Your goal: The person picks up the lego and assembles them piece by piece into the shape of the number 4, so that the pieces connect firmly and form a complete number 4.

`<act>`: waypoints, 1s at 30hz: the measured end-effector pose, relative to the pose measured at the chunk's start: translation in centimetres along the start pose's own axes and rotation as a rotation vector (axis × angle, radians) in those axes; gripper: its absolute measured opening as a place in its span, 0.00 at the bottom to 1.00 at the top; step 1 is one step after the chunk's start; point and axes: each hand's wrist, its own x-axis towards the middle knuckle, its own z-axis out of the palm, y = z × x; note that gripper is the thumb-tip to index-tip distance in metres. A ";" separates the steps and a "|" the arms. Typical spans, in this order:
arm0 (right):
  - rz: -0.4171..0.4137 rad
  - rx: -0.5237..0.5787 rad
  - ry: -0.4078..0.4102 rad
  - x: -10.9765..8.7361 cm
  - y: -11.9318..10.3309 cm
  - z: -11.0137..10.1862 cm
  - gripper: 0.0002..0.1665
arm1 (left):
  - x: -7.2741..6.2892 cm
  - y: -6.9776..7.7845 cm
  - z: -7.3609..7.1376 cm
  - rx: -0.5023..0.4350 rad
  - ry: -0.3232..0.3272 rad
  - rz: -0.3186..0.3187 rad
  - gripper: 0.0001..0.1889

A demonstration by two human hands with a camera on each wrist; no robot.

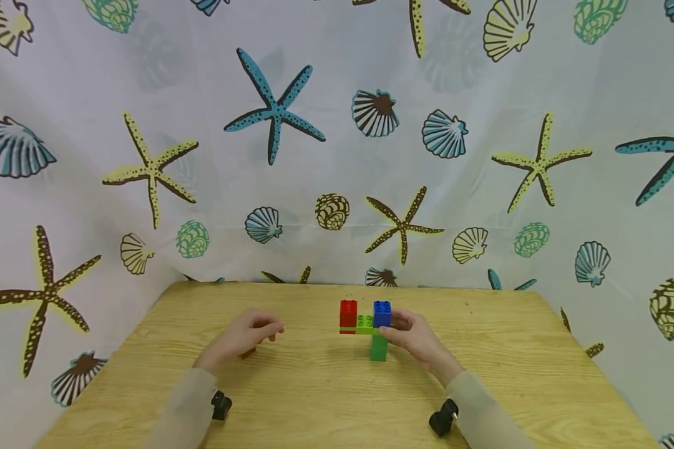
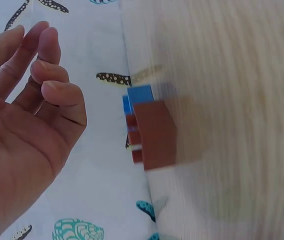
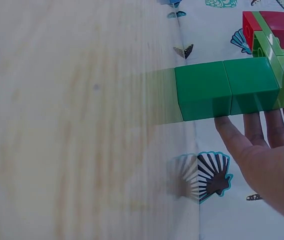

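Two green toy bricks [image 3: 227, 90], stacked upright on the table, carry a light green piece [image 1: 365, 322] that reaches out to the left. A red brick [image 1: 348, 313] tops its far end, with more red just beneath; a blue brick [image 1: 382, 313] tops the end above the green column. My right hand [image 1: 418, 342] grips this brick structure at the blue brick, thumb on the near side. The left hand [image 1: 244, 337] hangs loosely curled and holds nothing. Beside it stands a brown brick [image 2: 157, 135], mostly hidden from the head view, with a blue brick [image 2: 141, 94] partly behind it.
A wooden table [image 1: 314, 399] spreads under both hands. Behind and at the sides hangs a white cloth [image 1: 337, 162] printed with shells and starfish. Small black devices are by the left wrist [image 1: 221, 405] and the right wrist [image 1: 444, 418].
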 end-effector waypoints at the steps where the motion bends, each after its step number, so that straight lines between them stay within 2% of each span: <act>1: -0.001 -0.001 -0.003 0.0 0.0 0.0 0.37 | -0.2 -0.2 -0.2 0.009 0.004 -0.002 0.14; 5: -0.007 -0.003 -0.009 0.0 0.0 -0.1 0.37 | -1.0 -0.9 -1.1 0.059 0.044 -0.003 0.11; 13: -0.010 0.005 -0.010 0.0 -0.1 -0.1 0.37 | -2.2 -2.1 -2.0 0.075 0.086 -0.035 0.08; 21: -0.013 0.002 -0.014 -0.1 -0.2 0.0 0.35 | -2.5 -3.1 -2.3 -0.012 0.054 -0.103 0.11; 25: -0.006 0.003 -0.011 -0.1 -0.2 0.0 0.35 | -2.6 -3.7 -2.5 -0.057 0.022 -0.097 0.12; 30: -0.008 0.001 -0.015 0.0 -0.2 0.0 0.36 | -2.4 -4.3 -2.6 -0.037 -0.015 -0.099 0.15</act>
